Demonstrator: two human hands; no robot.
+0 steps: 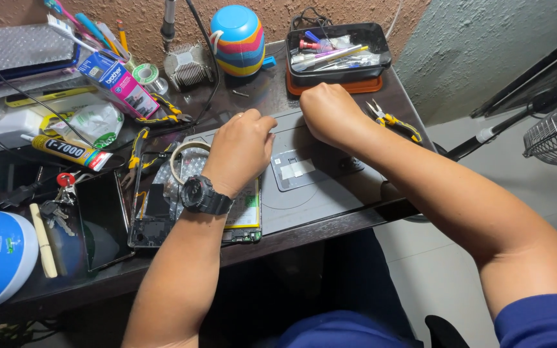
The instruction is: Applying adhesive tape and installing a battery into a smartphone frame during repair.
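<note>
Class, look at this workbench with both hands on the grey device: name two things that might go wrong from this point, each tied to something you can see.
1. The left hand and its forearm lie over the opened phone with its exposed battery; leaning down might press or bend it.
2. The yellow-handled pliers lie close beside the right hand near the desk edge; a sideways move of that arm could knock them off.

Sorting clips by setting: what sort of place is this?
Probably a small phone or electronics repair bench. An opened phone with its insides showing lies by the left hand, beside a tube of glue, pliers and a tray of small tools.
</note>
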